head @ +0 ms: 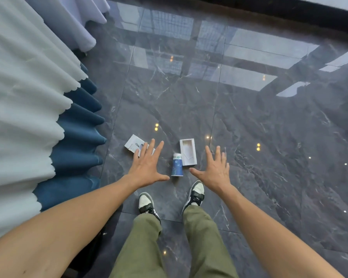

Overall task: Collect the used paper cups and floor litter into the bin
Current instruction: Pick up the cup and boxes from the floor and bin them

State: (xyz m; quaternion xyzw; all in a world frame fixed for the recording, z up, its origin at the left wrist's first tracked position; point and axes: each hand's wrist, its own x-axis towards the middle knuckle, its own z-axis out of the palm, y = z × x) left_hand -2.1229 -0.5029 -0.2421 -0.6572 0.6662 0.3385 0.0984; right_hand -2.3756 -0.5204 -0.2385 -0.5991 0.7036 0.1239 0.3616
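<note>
A blue and white paper cup [177,165] lies on its side on the dark marble floor, just ahead of my feet. To its right, touching or nearly so, rests an open white cardboard box tray [187,151]. A flat white box lid or card [134,145] lies to the left, partly covered by my fingers. My left hand [148,167] hovers over that white piece with its fingers spread and empty. My right hand [214,170] is spread wide to the right of the cup and tray, holding nothing. No bin is in view.
A table draped in white cloth over a blue skirt [76,135] fills the left side. A second white-draped table [78,19] stands at the far left. My shoes [195,192] stand right behind the cup. Glossy floor [269,137] stretches ahead and right.
</note>
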